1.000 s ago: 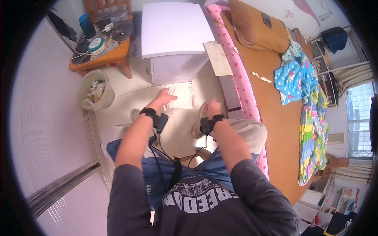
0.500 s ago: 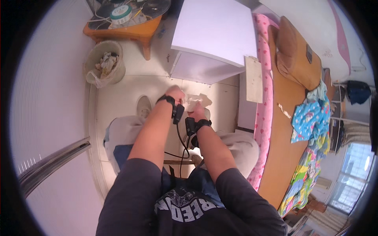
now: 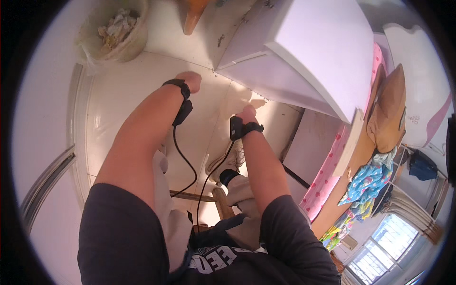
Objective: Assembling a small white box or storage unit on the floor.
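My left hand (image 3: 191, 81) is out over the pale tiled floor (image 3: 156, 71), short of the lilac cabinet's lower corner. Its fingers look curled in, and whatever they may hold is hidden. My right hand (image 3: 247, 114) is lower and further right, close to the front of the lilac cabinet (image 3: 266, 76). Rounded and closed, it also hides anything inside it. A sunlit patch and a shadow lie on the floor just beyond it. Each wrist wears a black strap with a small box, the left box (image 3: 183, 113) and the right box (image 3: 235, 128), both trailing black cables.
A lined waste bin (image 3: 135, 45) with crumpled scraps stands at the far left, near a wooden table leg (image 3: 194, 19). On the right are a pink heart-patterned edge (image 3: 327, 178), a brown cushion (image 3: 387, 111) and blue patterned cloth (image 3: 365, 175). My shoe (image 3: 232, 159) rests below my right hand.
My hands have moved apart, the left one going left and up, the right one slightly right and up. The whole view has turned and shifted, bringing the cabinet further right and the bin higher.
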A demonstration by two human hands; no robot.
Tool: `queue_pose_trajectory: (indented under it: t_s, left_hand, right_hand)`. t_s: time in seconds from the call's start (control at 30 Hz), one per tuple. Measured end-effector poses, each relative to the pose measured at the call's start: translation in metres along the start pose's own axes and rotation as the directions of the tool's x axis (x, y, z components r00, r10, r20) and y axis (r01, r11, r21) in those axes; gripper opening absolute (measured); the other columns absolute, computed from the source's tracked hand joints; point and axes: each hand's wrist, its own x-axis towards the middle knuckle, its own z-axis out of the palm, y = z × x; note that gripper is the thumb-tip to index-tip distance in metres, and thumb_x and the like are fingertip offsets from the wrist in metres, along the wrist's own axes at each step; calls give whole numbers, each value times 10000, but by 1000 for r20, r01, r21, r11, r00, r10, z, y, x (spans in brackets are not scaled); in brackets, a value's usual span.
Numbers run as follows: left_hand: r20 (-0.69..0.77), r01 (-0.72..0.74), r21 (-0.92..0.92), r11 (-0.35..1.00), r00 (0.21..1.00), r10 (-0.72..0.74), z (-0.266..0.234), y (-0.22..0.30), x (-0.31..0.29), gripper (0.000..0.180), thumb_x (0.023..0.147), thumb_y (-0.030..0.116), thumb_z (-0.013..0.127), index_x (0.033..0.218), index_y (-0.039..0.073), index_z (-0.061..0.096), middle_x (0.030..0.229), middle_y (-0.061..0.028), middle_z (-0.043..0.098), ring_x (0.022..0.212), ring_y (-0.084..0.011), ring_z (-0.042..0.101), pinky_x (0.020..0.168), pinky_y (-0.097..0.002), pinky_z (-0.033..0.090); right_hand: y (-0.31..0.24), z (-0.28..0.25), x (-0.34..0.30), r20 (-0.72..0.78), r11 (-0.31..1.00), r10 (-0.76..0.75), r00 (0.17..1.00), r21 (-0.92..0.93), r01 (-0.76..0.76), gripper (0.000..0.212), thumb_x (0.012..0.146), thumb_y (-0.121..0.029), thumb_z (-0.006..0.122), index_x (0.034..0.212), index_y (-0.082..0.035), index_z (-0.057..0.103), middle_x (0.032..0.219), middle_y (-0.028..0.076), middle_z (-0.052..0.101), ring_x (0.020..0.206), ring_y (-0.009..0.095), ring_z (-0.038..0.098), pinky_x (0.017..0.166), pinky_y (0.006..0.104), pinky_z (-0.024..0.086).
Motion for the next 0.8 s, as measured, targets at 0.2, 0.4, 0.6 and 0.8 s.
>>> queue_pose_trajectory:
  t_s: [0.2, 0.4, 0.6, 0.8]
  left_hand:
    - [431, 135, -283, 950, 902, 0, 63, -42, -15, 222, 706, 47, 465, 850, -30, 616, 871, -191, 609, 823, -316, 594, 699, -397, 475]
    - [23, -302, -175, 937, 950, 310, 60, -42, -2, 125, 650, 13, 457, 624, -71, 546, 583, -189, 571, 508, -247, 602, 461, -358, 479]
    - [72, -17, -423, 906, 996, 52, 59, -70, -2, 137, 665, 12, 448, 643, -80, 546, 612, -192, 578, 518, -265, 601, 456, -368, 476]
    - [30, -115, -470, 875, 989, 147, 38, -45, 4, 139, 654, 12, 455, 640, -86, 554, 597, -180, 570, 512, -253, 594, 447, -361, 470]
  right_hand:
    - [-15, 84, -44, 356, 677, -370, 858, -530, 512, 254, 796, -218, 501, 970, -38, 543, 913, 89, 582, 839, 217, 565, 731, 296, 464]
    - [-31, 88, -17, 434, 597, -603, 670, -313, 739, 244, 873, -196, 397, 1026, -32, 493, 999, 118, 545, 883, 225, 539, 741, 347, 458]
    - [-16, 115, -84, 477, 164, -609, 633, -705, 690, 320, 835, -212, 488, 1059, 16, 507, 1085, 134, 537, 1015, 203, 506, 848, 316, 420]
    - [-31, 108, -89, 401, 815, -501, 767, -78, 574, 404, 892, -156, 420, 1196, 98, 344, 1225, 132, 418, 1108, 185, 410, 974, 293, 343]
